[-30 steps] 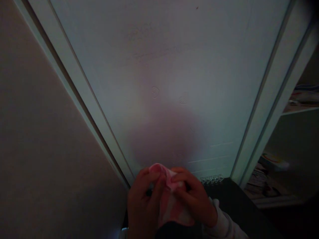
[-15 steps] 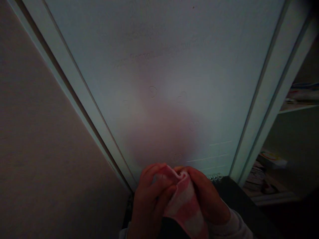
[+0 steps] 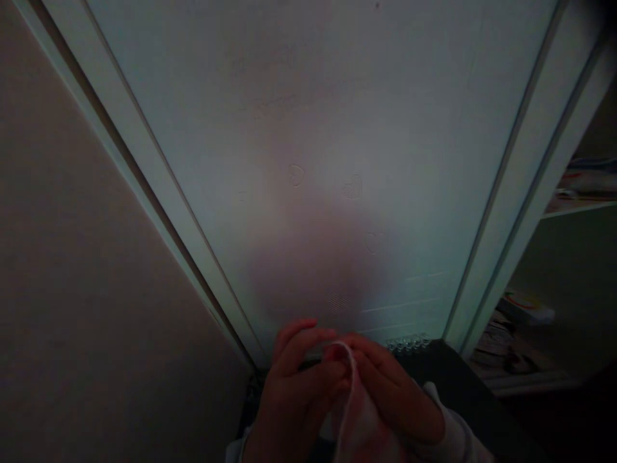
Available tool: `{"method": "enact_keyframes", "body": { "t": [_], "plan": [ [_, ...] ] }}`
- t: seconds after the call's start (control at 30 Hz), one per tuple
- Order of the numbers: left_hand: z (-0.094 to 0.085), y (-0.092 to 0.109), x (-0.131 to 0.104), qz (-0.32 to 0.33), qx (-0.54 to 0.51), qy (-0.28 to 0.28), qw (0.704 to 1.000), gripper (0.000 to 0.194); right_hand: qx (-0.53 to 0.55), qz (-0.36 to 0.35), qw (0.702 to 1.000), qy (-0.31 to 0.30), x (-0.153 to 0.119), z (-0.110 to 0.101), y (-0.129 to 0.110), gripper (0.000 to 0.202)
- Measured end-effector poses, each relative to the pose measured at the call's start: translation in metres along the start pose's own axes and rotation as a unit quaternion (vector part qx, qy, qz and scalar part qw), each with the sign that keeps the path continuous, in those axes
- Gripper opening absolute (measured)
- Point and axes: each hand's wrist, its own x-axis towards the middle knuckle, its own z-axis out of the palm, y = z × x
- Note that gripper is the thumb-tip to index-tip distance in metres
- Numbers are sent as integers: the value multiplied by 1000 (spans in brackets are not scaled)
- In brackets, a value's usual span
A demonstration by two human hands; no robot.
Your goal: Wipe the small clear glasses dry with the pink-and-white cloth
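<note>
In dim light, a person's two hands hold a pink and white cloth (image 3: 364,421) low in front of a pale upright panel (image 3: 313,141) with faint heart outlines (image 3: 296,175). The left hand (image 3: 294,386) pinches the upper edge, its other fingers spread; the right hand (image 3: 393,386) grips the edge just beside it. The handling looks partway along: the edge is gathered, but the lower part hangs loose, neither laid flat nor set down.
</note>
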Motion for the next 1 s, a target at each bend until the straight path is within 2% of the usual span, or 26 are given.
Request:
{"method": "enact_keyframes", "body": {
  "t": [0.13, 0.23, 0.33, 0.43, 0.53, 0.63, 0.73, 0.9, 1.0],
  "plan": [
    [2, 2, 0, 24, -35, 11, 999, 14, 59, 45, 997, -14, 0, -2, 3, 37],
    [1, 0, -1, 19, -58, -5, 998, 18, 125, 99, 987, -32, 2, -1, 5, 31],
    [-4, -3, -2, -2, -66, -42, 997, 19, 195, 108, 974, -36, 1, -1, 7, 32],
    [-8, -6, -2, -21, -71, -38, 997, 19, 251, 112, 960, -46, -1, -3, 11, 31],
    [-8, -6, -1, -38, -77, -38, 996, 18, 264, 102, 957, -57, -2, -5, 13, 29],
    [-6, -5, -1, -71, -94, -30, 993, 16, 226, 92, 969, -47, -2, -7, 14, 24],
    [-6, -4, -3, -110, -107, -19, 988, 19, 144, 86, 986, -24, 0, -9, 14, 26],
    [-7, -4, -6, -176, -120, -49, 976, 31, 0, 59, 998, 7, 2, -9, 17, 27],
    [-8, -7, -5, -184, -110, -54, 975, 21, -69, 34, 997, -4, 2, -7, 17, 23]
  ]
}}
